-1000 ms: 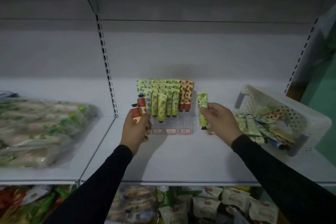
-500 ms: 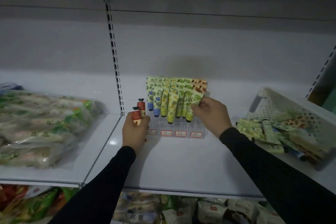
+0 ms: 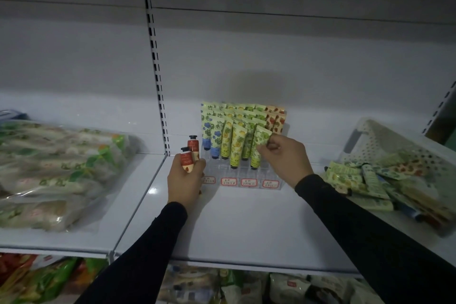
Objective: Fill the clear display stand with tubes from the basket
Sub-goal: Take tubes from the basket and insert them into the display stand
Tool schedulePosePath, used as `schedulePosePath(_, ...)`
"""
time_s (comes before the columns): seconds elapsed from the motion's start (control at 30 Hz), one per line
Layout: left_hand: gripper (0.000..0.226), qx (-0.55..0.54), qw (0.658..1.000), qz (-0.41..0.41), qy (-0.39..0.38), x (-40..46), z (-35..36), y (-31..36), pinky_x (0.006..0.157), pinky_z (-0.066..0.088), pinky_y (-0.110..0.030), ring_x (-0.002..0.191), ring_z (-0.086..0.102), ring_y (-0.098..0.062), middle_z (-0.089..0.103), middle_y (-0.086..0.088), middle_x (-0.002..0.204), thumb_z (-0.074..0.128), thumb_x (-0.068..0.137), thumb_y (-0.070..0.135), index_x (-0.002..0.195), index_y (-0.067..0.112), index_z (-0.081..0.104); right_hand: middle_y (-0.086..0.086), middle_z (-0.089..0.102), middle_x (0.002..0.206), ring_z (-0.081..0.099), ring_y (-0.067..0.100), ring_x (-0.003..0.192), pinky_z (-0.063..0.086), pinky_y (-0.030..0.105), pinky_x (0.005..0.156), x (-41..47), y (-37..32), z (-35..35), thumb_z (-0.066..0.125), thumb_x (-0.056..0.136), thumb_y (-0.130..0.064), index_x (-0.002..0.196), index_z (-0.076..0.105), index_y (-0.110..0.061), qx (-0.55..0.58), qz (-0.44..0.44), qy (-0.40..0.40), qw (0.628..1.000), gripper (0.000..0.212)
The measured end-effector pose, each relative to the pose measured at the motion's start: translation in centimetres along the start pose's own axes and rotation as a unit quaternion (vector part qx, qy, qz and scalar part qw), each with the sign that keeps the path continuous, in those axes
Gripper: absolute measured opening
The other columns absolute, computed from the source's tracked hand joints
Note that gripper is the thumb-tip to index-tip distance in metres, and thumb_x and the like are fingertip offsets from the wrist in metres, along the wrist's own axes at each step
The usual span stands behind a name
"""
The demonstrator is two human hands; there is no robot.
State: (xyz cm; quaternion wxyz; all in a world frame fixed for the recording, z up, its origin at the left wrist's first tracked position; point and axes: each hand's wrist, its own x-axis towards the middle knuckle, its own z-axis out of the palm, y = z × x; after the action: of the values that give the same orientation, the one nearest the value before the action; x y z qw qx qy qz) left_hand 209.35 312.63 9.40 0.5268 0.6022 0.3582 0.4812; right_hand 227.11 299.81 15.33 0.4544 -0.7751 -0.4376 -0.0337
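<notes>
Green-printed plastic tube [image 3: 259,148] stands cap-down in the clear acrylic stand [image 3: 243,175] at frame centre, pinched by my right hand [image 3: 286,159]; my left hand [image 3: 186,180] grips two red tubes [image 3: 189,155].

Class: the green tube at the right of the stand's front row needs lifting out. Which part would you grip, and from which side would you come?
Grip the flat crimped top of the green tube, coming from above and the right, as the right hand does. Its cap sits down in the stand, and another tube stands close on its left, so only the top end is free. A pinch across the flat faces probably suits it.
</notes>
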Motion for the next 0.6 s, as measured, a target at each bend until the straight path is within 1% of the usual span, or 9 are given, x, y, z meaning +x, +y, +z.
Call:
schedulePosePath(0.1, 0.008, -0.004, 1.000, 0.002, -0.001, -0.1, 0.0, 0.1, 0.045, 0.045, -0.020, 0.064, 0.058, -0.017, 0.062, -0.010, 0.081, 0.060, 0.092, 0.020, 0.090, 0.018, 0.052, 0.001, 0.069, 0.081, 0.063, 0.010, 0.077, 0.040, 0.003, 0.061, 0.0, -0.2, -0.1, 0.068, 0.088, -0.030, 0.077, 0.063, -0.006, -0.013, -0.010, -0.006, 1.000, 0.028)
schedulePosePath(0.2, 0.009, -0.001, 1.000, 0.003, 0.001, -0.1, 0.1, 0.1, 0.044, 0.044, -0.019, 0.063, 0.058, -0.016, 0.063, -0.010, 0.082, 0.060, 0.092, 0.020, 0.089, 0.018, 0.052, 0.000, 0.067, 0.079, 0.060, 0.001, 0.072, 0.040, 0.001, 0.061, 0.0, -0.7, -0.2, 0.069, 0.088, -0.028, 0.077, 0.063, -0.004, 0.007, -0.020, 0.008, 1.000, 0.028)
schedulePosePath(0.27, 0.009, 0.001, 1.000, 0.002, 0.001, -0.1, 0.1, 0.1, 0.044, 0.045, -0.020, 0.064, 0.058, -0.016, 0.063, -0.011, 0.083, 0.060, 0.092, 0.021, 0.089, 0.019, 0.052, 0.000, 0.067, 0.078, 0.059, -0.001, 0.071, 0.041, 0.001, 0.061, 0.0, -1.0, -0.2, 0.069, 0.088, -0.029, 0.076, 0.063, -0.003, 0.022, -0.024, 0.018, 0.999, 0.029)
schedulePosePath(0.47, 0.009, 0.003, 1.000, 0.003, 0.002, -0.2, 0.0, 0.1, 0.044, 0.045, -0.018, 0.065, 0.059, -0.017, 0.063, -0.010, 0.082, 0.060, 0.093, 0.021, 0.090, 0.018, 0.052, 0.003, 0.068, 0.082, 0.062, 0.009, 0.076, 0.042, 0.003, 0.063, 0.0, -1.9, 0.5, 0.068, 0.089, -0.029, 0.080, 0.064, -0.003, 0.025, -0.025, -0.008, 0.999, 0.028)
schedulePosePath(0.53, 0.008, -0.001, 1.000, 0.001, -0.001, -0.2, 0.0, 0.1, 0.042, 0.044, -0.018, 0.064, 0.059, -0.016, 0.063, -0.010, 0.082, 0.060, 0.093, 0.021, 0.091, 0.017, 0.053, 0.005, 0.068, 0.081, 0.064, 0.013, 0.077, 0.044, 0.008, 0.064, 0.0, -2.1, 0.5, 0.068, 0.089, -0.029, 0.079, 0.064, -0.003, 0.014, -0.029, -0.011, 0.999, 0.028)
schedulePosePath(0.6, 0.009, -0.001, 1.000, -0.001, -0.003, -0.2, -0.1, 0.1, 0.042, 0.043, -0.018, 0.064, 0.059, -0.016, 0.063, -0.009, 0.081, 0.060, 0.093, 0.021, 0.093, 0.015, 0.053, 0.006, 0.068, 0.081, 0.064, 0.016, 0.077, 0.048, 0.016, 0.067, 0.0, -2.2, 0.5, 0.067, 0.089, -0.029, 0.079, 0.064, -0.003, 0.005, -0.030, -0.012, 0.999, 0.028)
